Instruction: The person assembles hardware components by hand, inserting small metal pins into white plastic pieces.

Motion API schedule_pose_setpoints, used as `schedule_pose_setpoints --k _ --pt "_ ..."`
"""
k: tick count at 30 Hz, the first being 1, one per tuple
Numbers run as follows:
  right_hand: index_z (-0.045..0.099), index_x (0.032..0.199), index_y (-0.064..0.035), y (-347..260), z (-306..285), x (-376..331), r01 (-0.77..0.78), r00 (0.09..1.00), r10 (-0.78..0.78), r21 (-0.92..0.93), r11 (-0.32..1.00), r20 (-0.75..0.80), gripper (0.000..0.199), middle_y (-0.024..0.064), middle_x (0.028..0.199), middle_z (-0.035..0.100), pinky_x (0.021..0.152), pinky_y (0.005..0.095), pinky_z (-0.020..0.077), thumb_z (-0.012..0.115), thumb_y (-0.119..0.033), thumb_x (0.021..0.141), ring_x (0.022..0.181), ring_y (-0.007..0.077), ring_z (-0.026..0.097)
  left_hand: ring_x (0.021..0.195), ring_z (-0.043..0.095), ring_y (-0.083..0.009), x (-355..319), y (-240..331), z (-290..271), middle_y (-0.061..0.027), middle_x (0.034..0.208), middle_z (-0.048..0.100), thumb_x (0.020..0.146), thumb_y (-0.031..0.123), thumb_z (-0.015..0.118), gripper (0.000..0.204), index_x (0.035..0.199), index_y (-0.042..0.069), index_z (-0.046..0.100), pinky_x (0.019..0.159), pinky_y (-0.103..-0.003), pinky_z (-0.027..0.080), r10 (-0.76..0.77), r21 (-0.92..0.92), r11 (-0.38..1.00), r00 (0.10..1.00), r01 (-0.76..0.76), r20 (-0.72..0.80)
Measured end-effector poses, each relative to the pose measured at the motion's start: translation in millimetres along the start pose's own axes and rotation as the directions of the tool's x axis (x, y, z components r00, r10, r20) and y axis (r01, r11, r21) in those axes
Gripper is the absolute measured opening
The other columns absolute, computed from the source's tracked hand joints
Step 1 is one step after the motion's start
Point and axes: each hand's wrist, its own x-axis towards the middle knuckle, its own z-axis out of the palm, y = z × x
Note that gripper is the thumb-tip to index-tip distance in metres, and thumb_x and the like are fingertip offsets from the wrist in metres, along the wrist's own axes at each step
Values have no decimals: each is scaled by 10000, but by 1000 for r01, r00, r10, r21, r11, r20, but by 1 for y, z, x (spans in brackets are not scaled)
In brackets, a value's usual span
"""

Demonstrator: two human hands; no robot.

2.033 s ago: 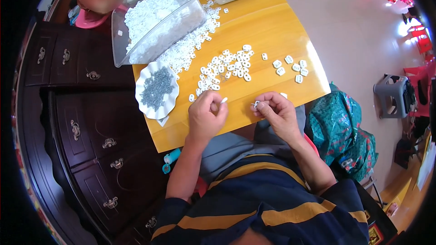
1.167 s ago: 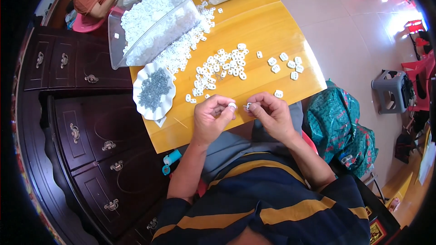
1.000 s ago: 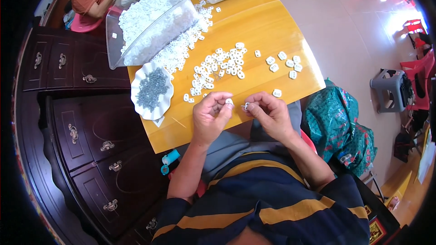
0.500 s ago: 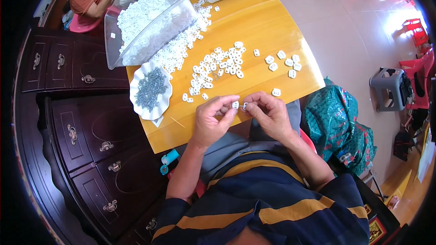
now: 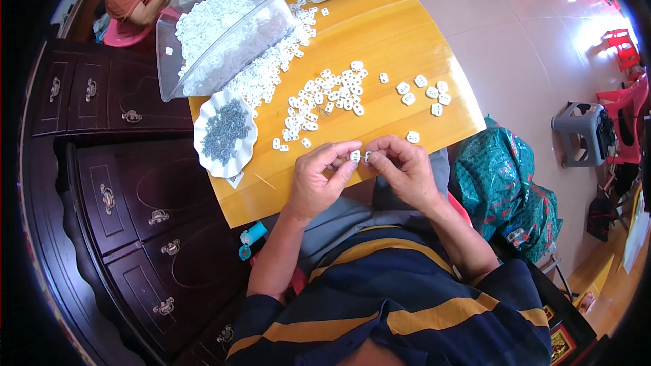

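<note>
Just beyond the left hand (image 5: 317, 179) sits a scalloped dish of grey screws (image 5: 224, 133), while its fingertips pinch a small white plastic piece (image 5: 354, 156) against a tiny metal part (image 5: 367, 157) pinched by the right hand (image 5: 405, 168).

A yellow wooden table (image 5: 407, 34) is standing on a pale tiled floor (image 5: 515, 34), which is catching bright light. Left of the table a dark wooden chest of drawers (image 5: 115, 183) is sitting; right of it, a grey stool (image 5: 584, 129) and red plastic chairs (image 5: 627, 47).
</note>
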Motion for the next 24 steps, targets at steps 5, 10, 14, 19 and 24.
schedule_pose_setpoints --k 5,10,14,19,24 --pt "672 1118 41 -3 2 0 9 1000 -9 7 1000 15 124 44 930 732 768 240 570 640 -46 1036 850 84 685 812 709 -130 1 -1 0 -78 926 715 903 -60 717 315 1211 9 720 708 -257 565 25 6 1000 1000 -25 13" --pt "666 1142 45 -1 1 0 -48 998 46 58 997 34 137 49 955 732 776 240 570 628 -42 1043 860 90 691 769 679 -142 5 0 -2 -82 895 687 896 -64 718 317 1207 2 724 677 -264 540 72 52 996 996 -75 58" --pt "686 1098 43 -3 3 1 -80 997 77 177 981 19 123 36 898 734 751 239 561 662 -46 1018 825 71 673 755 669 -148 7 3 -2 -83 886 668 898 -72 708 319 1209 -4 721 667 -267 531 113 45 992 991 -116 66" --pt "682 1107 49 -5 1 2 -103 994 94 207 973 52 131 49 918 735 775 240 570 648 -55 1034 855 83 688 793 694 -150 9 9 -3 -85 907 662 909 -82 684 310 1210 -17 717 692 -263 551 108 25 994 991 -110 83" --pt "681 1099 48 -3 1 2 -94 995 83 216 972 60 120 46 926 731 784 242 569 642 -46 1035 864 84 687 800 685 -127 9 7 -2 -67 900 653 901 -91 666 310 1198 -21 721 693 -254 555 64 -37 997 995 -62 81"
